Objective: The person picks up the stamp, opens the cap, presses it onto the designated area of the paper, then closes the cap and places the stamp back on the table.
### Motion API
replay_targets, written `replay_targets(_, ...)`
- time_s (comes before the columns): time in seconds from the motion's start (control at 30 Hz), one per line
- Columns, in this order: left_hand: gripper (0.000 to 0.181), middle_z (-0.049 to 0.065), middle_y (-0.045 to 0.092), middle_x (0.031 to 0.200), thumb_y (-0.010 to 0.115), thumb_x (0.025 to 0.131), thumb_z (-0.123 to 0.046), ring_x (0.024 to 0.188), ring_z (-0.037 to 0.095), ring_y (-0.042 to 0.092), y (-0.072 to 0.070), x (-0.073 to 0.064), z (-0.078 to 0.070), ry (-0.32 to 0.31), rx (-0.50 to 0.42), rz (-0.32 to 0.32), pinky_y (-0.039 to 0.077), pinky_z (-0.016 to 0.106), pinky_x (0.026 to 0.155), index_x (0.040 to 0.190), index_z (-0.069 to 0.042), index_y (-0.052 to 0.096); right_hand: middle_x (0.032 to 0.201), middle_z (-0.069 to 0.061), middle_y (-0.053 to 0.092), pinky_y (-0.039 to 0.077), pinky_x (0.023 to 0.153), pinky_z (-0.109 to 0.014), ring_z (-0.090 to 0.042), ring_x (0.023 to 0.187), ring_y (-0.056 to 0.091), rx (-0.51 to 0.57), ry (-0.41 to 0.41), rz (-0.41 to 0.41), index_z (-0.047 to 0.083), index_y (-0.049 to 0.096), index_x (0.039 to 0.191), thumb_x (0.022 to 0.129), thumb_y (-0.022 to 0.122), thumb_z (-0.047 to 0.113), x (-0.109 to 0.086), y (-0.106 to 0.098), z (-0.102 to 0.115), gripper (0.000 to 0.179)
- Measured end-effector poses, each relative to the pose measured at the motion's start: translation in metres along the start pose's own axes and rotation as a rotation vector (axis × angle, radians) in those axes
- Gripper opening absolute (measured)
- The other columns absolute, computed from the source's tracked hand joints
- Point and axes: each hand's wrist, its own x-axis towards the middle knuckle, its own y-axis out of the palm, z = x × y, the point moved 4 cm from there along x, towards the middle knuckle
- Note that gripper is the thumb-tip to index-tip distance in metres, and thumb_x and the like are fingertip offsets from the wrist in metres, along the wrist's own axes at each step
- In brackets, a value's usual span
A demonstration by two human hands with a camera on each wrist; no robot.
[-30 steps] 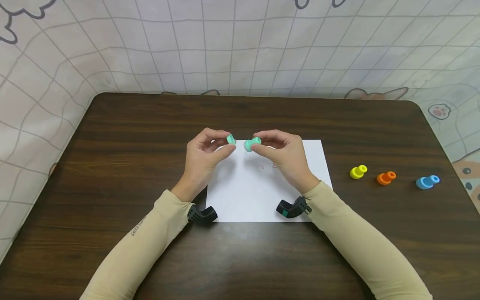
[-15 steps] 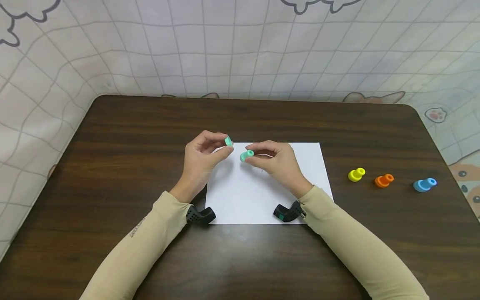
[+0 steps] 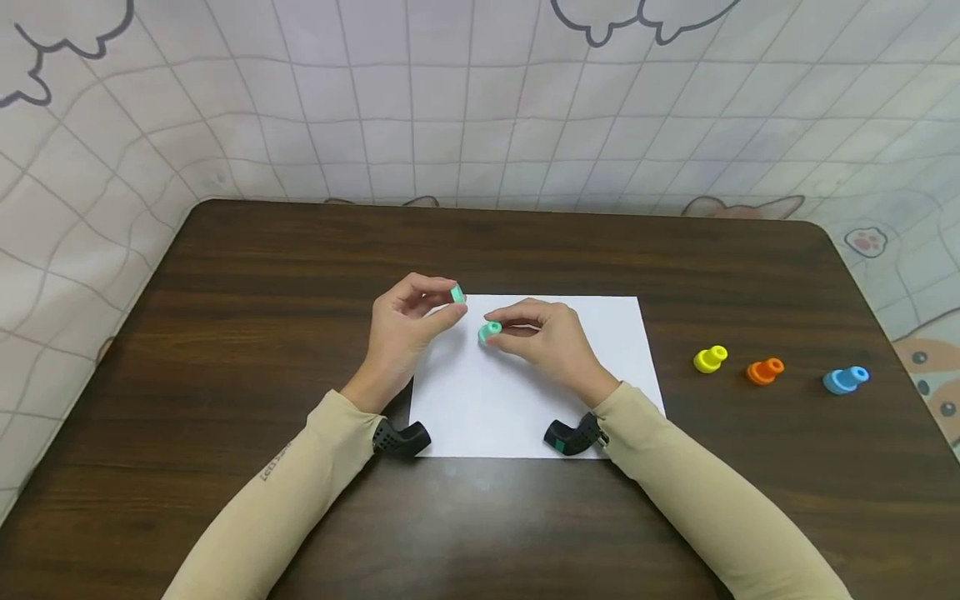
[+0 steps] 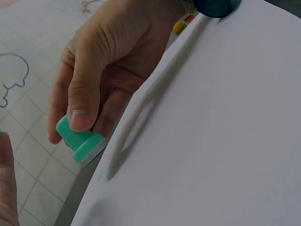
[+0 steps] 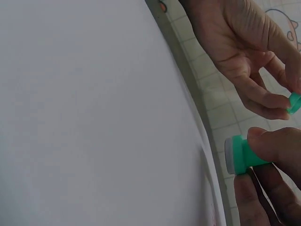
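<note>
My left hand (image 3: 403, 329) pinches a small green stamp cap (image 3: 458, 294) between thumb and fingers, above the far left edge of a white sheet of paper (image 3: 480, 417). To its right, my right hand (image 3: 551, 343) grips the matching green stamp (image 3: 489, 332) by its narrow handle, over the upper part of the sheet. In the right wrist view the pale face of the stamp (image 5: 239, 154) is uncovered and apart from the cap (image 5: 294, 102). Small red and blue marks show on the paper (image 4: 211, 117) in the left wrist view.
On the dark wooden table (image 3: 225, 350), right of the paper, stand a yellow stamp (image 3: 710, 359), an orange stamp (image 3: 765, 371) and a blue stamp (image 3: 846, 380) in a row. A white grid-patterned cloth (image 3: 465, 100) hangs behind the table.
My right hand has brought the green stamp nearer to me and slightly left over the paper. The left hand with the cap has stayed nearly in place. The head view has tilted a little upward.
</note>
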Motion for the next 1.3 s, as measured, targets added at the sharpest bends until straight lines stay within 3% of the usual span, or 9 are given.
replay_targets(0.47,0.024,-0.002,0.068,0.113,0.078,0.086,0.003,0.107,0.016,0.070,-0.0007,-0.0012,0.0044,-0.002,0.035,0.005,0.059,0.021,0.095,0.108,-0.008,0.072,0.112,-0.011,0.079,0.062,0.090,-0.024,-0.022,0.101,0.078,-0.023,-0.017,0.036,0.008,0.080,0.111,0.084,0.086,0.011,-0.0011,0.0027,-0.0034,0.028)
replay_targets(1.07,0.030,-0.002,0.068,0.112,0.078,0.084,0.006,0.104,0.015,0.071,-0.0011,0.0012,0.0069,0.003,-0.002,0.009,0.061,0.021,0.092,0.103,-0.016,0.074,0.112,-0.013,0.078,0.062,0.088,-0.022,-0.024,0.102,0.078,-0.021,-0.010,0.074,0.006,0.080,0.110,0.084,0.085,0.008,0.0008,0.0055,-0.0063,0.027)
replay_targets(1.3,0.028,-0.002,0.068,0.111,0.078,0.085,0.006,0.104,0.015,0.071,-0.0013,0.0014,0.0068,0.005,0.008,0.009,0.060,0.021,0.092,0.106,-0.011,0.074,0.112,-0.013,0.078,0.063,0.087,-0.022,-0.024,0.102,0.078,-0.036,-0.023,0.078,0.007,0.080,0.110,0.083,0.086,0.008,0.0010,0.0058,-0.0066,0.027)
